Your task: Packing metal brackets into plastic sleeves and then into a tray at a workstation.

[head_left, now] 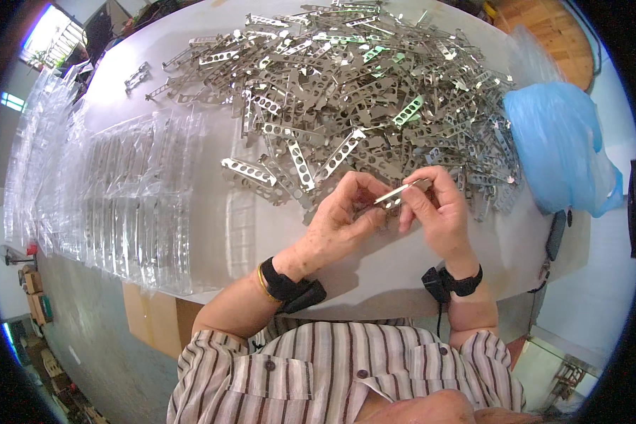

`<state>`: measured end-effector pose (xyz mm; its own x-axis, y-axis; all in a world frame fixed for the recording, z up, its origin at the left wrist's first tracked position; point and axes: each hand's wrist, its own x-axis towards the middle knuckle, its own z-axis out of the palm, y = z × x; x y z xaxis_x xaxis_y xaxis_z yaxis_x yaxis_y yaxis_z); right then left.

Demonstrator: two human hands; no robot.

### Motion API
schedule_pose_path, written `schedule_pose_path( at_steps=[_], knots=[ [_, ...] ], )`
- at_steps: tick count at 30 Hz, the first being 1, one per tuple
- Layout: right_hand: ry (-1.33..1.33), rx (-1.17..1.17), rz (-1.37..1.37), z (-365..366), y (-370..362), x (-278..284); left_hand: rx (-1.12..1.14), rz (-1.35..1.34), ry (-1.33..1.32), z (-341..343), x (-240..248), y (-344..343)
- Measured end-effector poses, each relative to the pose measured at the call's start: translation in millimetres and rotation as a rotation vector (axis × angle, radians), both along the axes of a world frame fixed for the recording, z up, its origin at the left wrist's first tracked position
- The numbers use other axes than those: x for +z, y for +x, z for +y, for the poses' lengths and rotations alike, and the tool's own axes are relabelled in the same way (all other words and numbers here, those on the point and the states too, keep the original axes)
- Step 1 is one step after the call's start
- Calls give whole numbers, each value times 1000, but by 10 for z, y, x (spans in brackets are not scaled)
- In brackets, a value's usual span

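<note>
Head view, and both hands are up over the near edge of the heap: the right hand (438,212) has thumb and fingers pinched on a thin metal strip (391,194), while the left hand (340,220) curls in close around its left end, fingers narrow. Whether those left fingertips truly grip, I can't tell; they hide the contact. The strip is tilted, right end farther, just nearer than the pile (374,92) of punched metal pieces.

Here's the danger: such a narrow pinch on a thin edge could slip, and a dropped strip would vanish among lookalikes. Thin metal edges might nick those bare fingertips, too, and squeezing from both ends could bend it.

Watch the wrists! The dark box on the left strap (281,286) hangs low over the table (283,261); a wide reach could snag it on pieces. Over left, slick clear sleeves (138,212) lie by the table's edge and might slide if an elbow knocks them. Right side, a blue bag (558,145) crowds the pile; sharp corners could tear it.
</note>
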<state>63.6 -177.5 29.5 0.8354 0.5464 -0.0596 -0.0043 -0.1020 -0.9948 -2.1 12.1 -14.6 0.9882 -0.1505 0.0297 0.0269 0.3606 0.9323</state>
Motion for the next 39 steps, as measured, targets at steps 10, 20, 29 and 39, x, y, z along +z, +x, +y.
schedule_pose_path(
  at_steps=[10, 20, 29, 39],
  knots=[
    [128, -70, -18, -18, 49, -50, 80, 13, 394, 39, 90, -22],
    [103, -131, -80, -38, 43, -20, 97, -11, 399, 15, 39, -14],
    [-51, 60, -255, -61, -6, 41, -119, 73, 446, -44, 179, -66],
    [-80, -1053, -820, -1566, 864, 899, -64, 30, 579, -3, 118, -55]
  ],
)
